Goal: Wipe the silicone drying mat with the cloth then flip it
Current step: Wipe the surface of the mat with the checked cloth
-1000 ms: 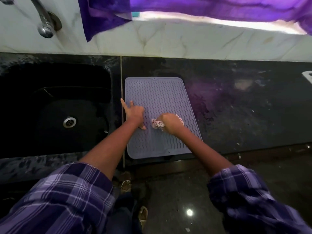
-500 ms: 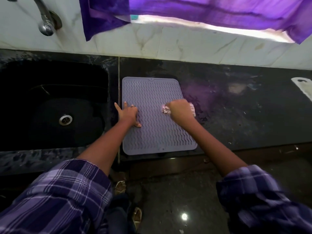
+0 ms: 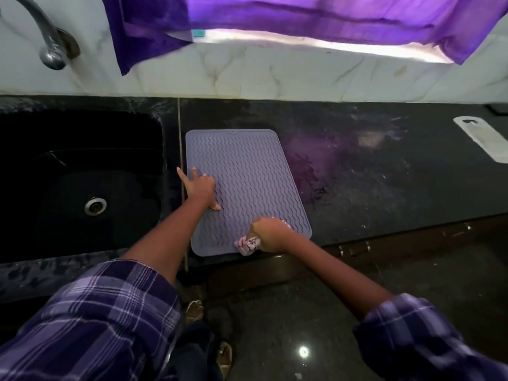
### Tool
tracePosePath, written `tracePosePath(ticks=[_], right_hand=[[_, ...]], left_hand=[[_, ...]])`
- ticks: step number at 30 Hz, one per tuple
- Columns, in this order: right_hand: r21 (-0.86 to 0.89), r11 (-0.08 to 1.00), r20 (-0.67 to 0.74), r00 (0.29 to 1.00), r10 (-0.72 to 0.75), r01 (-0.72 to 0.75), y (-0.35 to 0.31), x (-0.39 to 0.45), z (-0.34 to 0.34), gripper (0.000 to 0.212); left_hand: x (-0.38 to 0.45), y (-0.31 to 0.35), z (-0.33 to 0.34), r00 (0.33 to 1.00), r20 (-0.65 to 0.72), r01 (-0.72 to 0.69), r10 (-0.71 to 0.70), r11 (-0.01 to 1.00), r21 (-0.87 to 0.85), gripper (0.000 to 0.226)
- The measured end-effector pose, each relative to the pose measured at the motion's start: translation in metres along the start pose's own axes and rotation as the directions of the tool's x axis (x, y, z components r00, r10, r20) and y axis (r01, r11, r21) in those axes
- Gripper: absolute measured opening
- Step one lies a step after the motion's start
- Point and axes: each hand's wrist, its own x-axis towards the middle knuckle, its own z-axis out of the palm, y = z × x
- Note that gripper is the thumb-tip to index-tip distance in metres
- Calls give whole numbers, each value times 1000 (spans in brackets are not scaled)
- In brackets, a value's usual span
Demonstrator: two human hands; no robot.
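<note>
mat (image 3: 247, 171) lying flat on counter (image 3: 384, 193) | left hand (image 3: 200, 188) pressing mat, fingers spread | right hand (image 3: 270, 234) gripping cloth (image 3: 247, 244) at mat's near edge

One silicone drying mat (image 3: 242, 171) lies at the centre of one dark countertop (image 3: 384, 193), and one bunched cloth (image 3: 248, 244) sits at its 6 o'clock edge. Two hands show: one left hand (image 3: 202, 187) at the mat's 9 o'clock and one right hand (image 3: 270, 233) at 5 o'clock. There is one sink (image 3: 82, 171) with one drain (image 3: 95, 206), one tap (image 3: 48, 37) at 11 o'clock, one purple curtain (image 3: 302, 17) at 12 o'clock, and one pale flat object (image 3: 483, 137) at 3 o'clock.
</note>
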Motion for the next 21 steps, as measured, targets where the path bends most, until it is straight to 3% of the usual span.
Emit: tracePosePath(ticks=[2,4,6,8,11,16,18,21], right_hand=[[77,996,45,998,33,-37,3,8,-22,15],[183,978,-130,983,129,-104,5,24,-42,15],[181,973,-395,895,206,-144,1,40,-51,22],[111,978,-473,856,207,-175,-7,48,-43,30],[-7,980,-277,942,187,-197,-18,40,-6,28],[7,1000,-104,994,-9,10,-5,6,3,30],[74,996,19,999,-44,42,7,6,-13,27],[333,943,122,990,-64,20,27,19,-39,15]], left_hand=[[0,1,1,1000,-12,1,-1,1000,-1,72],[3,1,2,1000,-15,5,-6,1000,-11,72],[5,0,3,1000,-15,7,-8,999,-35,73],[6,-2,4,1000,-13,3,-4,998,-59,74],[9,-3,4,1000,-13,-11,10,999,-52,79],[10,-6,8,1000,-10,-25,24,998,-55,81],[15,-5,12,999,-23,-27,26,998,-48,82],[24,-6,6,1000,-16,-15,16,1000,24,80]])
